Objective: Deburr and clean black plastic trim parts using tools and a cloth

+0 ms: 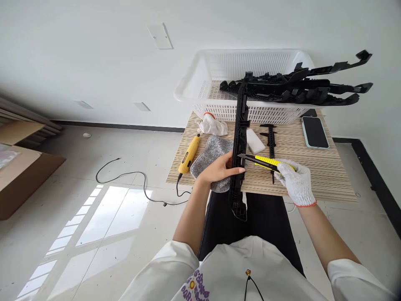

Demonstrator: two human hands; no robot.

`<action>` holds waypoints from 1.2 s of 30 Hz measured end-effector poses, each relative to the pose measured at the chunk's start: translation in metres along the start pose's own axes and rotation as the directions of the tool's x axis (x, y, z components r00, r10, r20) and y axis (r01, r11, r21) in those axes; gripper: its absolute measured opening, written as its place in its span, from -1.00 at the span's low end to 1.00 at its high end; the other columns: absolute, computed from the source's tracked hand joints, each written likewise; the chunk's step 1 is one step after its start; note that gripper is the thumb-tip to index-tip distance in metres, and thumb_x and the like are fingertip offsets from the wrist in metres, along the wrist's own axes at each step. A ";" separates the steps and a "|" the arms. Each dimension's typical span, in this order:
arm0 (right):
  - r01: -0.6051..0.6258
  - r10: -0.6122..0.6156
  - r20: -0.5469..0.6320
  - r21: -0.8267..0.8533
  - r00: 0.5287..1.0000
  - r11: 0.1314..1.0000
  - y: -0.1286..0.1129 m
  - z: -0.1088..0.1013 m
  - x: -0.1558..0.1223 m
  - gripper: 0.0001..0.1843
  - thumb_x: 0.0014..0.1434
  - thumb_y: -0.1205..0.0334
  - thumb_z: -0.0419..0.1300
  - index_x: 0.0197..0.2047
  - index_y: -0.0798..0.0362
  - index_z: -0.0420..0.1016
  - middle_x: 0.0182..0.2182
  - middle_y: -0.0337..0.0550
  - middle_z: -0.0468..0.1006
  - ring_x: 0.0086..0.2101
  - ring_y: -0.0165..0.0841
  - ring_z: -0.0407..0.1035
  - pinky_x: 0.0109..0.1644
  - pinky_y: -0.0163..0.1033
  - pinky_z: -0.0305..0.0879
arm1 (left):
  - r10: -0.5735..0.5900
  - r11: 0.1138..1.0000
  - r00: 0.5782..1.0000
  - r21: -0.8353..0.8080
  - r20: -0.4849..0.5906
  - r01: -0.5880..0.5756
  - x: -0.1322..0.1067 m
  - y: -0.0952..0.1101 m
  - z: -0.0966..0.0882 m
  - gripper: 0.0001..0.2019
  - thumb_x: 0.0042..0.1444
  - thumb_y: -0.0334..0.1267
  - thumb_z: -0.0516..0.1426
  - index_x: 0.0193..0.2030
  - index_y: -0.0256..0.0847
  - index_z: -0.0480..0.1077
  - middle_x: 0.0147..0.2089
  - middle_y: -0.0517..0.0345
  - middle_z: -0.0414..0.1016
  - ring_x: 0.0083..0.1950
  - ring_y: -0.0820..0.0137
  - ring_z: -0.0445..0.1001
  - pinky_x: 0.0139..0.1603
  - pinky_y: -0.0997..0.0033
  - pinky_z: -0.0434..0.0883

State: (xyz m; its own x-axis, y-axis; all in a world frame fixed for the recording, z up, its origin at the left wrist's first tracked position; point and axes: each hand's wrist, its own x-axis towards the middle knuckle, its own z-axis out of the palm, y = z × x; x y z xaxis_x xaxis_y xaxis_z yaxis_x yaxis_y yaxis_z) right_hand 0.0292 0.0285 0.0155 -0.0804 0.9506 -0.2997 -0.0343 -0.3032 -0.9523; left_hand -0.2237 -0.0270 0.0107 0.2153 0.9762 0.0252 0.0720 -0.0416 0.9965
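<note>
A long black plastic trim part point(240, 138) stretches from the basket's front rim down over the near table edge. Bare, my left hand point(222, 168) grips its lower half from the left, with the thumb across the front. My right hand point(296, 179) wears a white knit glove with an orange cuff and is closed around a yellow utility knife point(267, 161). The knife points left, its blade out, and the tip lies at the trim part just above my left thumb. Whether the tip touches the plastic I cannot tell.
Behind stands a white plastic basket point(191, 81) with several black trim parts point(294, 85) jutting out right. On the table point(319, 175) lie a yellow rotary tool point(189, 154), grey cloth point(210, 155), white glove point(213, 124), white block point(255, 141), black caliper point(271, 144) and phone point(315, 132). A cable point(145, 179) crosses the floor.
</note>
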 end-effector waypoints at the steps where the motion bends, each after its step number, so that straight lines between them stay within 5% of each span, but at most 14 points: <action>1: 0.007 -0.006 -0.021 0.019 1.000 1.000 0.001 0.000 0.001 -0.70 -0.13 0.12 0.46 -0.30 0.08 0.66 -0.37 -0.18 0.57 -0.48 -0.49 0.44 -0.40 -0.42 0.49 | -0.018 1.000 0.999 0.001 0.027 0.018 0.000 0.001 0.000 -0.56 0.11 -0.06 0.30 0.05 -0.23 0.39 -0.07 0.06 0.54 -0.02 0.21 0.51 0.03 0.25 0.45; 9: 0.009 0.008 -0.145 0.114 0.989 0.993 0.000 0.000 0.003 -0.76 -0.15 0.14 0.43 -0.41 0.07 0.59 -0.49 -0.24 0.52 -0.55 -0.51 0.41 -0.48 -0.44 0.46 | -0.012 0.999 0.997 -0.040 0.074 0.015 0.000 0.002 0.003 -0.72 0.21 -0.13 0.23 -0.05 -0.26 0.39 -0.16 0.07 0.48 -0.14 0.33 0.47 -0.07 0.35 0.41; 13: 0.000 0.003 -0.061 0.044 0.998 0.999 -0.002 -0.005 -0.002 -0.86 -0.13 0.20 0.36 -0.45 0.07 0.59 -0.59 -0.26 0.44 -0.59 -0.50 0.35 -0.54 -0.43 0.39 | 0.014 0.999 0.999 -0.029 -0.036 -0.015 0.000 0.000 0.003 -0.75 0.27 -0.07 0.16 -0.20 -0.24 0.34 -0.31 0.17 0.36 -0.27 0.41 0.38 -0.25 0.43 0.33; 19: 0.062 -0.032 0.288 -0.098 0.957 0.993 0.001 -0.009 -0.004 -0.85 -0.06 0.28 0.30 -0.37 0.11 0.66 -0.69 -0.31 0.32 -0.65 -0.53 0.20 -0.62 -0.41 0.17 | 0.124 0.987 0.940 0.136 -0.318 -0.084 0.004 -0.002 0.002 -0.65 0.31 0.02 0.09 -0.36 -0.20 0.23 -0.47 0.29 0.07 -0.45 0.51 0.10 -0.45 0.47 0.13; 24: 0.051 -0.025 0.220 -0.113 0.975 0.992 0.004 -0.004 -0.001 -0.76 -0.01 0.19 0.37 -0.25 0.12 0.67 -0.66 -0.30 0.37 -0.62 -0.54 0.23 -0.56 -0.40 0.26 | 0.067 0.997 0.919 0.069 -0.389 -0.044 0.007 -0.007 0.001 -0.58 0.27 0.12 0.09 -0.40 -0.19 0.18 -0.48 0.28 0.10 -0.47 0.51 0.20 -0.50 0.51 0.25; 27: 0.022 -0.009 0.164 -0.078 0.986 0.997 0.004 -0.002 0.000 -0.74 -0.01 0.17 0.38 -0.23 0.11 0.67 -0.61 -0.27 0.43 -0.62 -0.54 0.26 -0.55 -0.41 0.31 | 0.005 1.000 0.934 -0.017 -0.357 -0.011 0.006 -0.007 0.002 -0.60 0.28 0.13 0.06 -0.34 -0.19 0.26 -0.41 0.23 0.25 -0.40 0.46 0.34 -0.43 0.48 0.38; 30: -0.001 0.007 0.120 -0.054 0.993 0.999 0.004 -0.001 0.000 -0.70 -0.04 0.16 0.41 -0.21 0.10 0.67 -0.56 -0.24 0.47 -0.59 -0.53 0.32 -0.52 -0.41 0.36 | 0.024 0.998 0.973 -0.053 -0.230 -0.038 0.003 -0.006 0.002 -0.62 0.21 0.08 0.18 -0.04 -0.17 0.32 -0.17 0.12 0.43 -0.22 0.37 0.47 -0.27 0.42 0.47; 33: -0.018 0.020 0.059 -0.026 0.998 1.000 0.003 -0.001 0.000 -0.67 -0.05 0.11 0.43 -0.21 0.09 0.67 -0.49 -0.20 0.53 -0.54 -0.51 0.39 -0.45 -0.42 0.43 | 0.032 0.999 0.997 -0.030 -0.072 -0.035 0.001 -0.006 0.001 -0.30 0.10 -0.06 0.31 0.29 -0.06 0.10 0.05 0.02 0.45 -0.13 0.29 0.53 -0.15 0.33 0.50; 36: -0.038 0.038 0.032 -0.011 0.999 0.999 0.002 0.000 0.000 -0.68 -0.07 0.09 0.44 -0.24 0.08 0.68 -0.45 -0.19 0.55 -0.52 -0.51 0.40 -0.41 -0.42 0.47 | 0.042 0.998 0.996 -0.037 -0.078 -0.045 0.001 -0.012 0.001 -0.24 0.17 -0.10 0.26 0.39 -0.01 -0.07 0.11 -0.02 0.44 -0.15 0.32 0.55 -0.13 0.31 0.50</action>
State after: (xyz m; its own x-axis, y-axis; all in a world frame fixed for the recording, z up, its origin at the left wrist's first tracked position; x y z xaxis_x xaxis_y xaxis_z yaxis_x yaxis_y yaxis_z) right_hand 0.0293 0.0280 0.0139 -0.1132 0.9359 -0.3336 -0.0202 -0.3379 -0.9410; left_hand -0.2238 -0.0257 -0.0008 0.1417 0.9872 0.0734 0.0259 -0.0778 0.9966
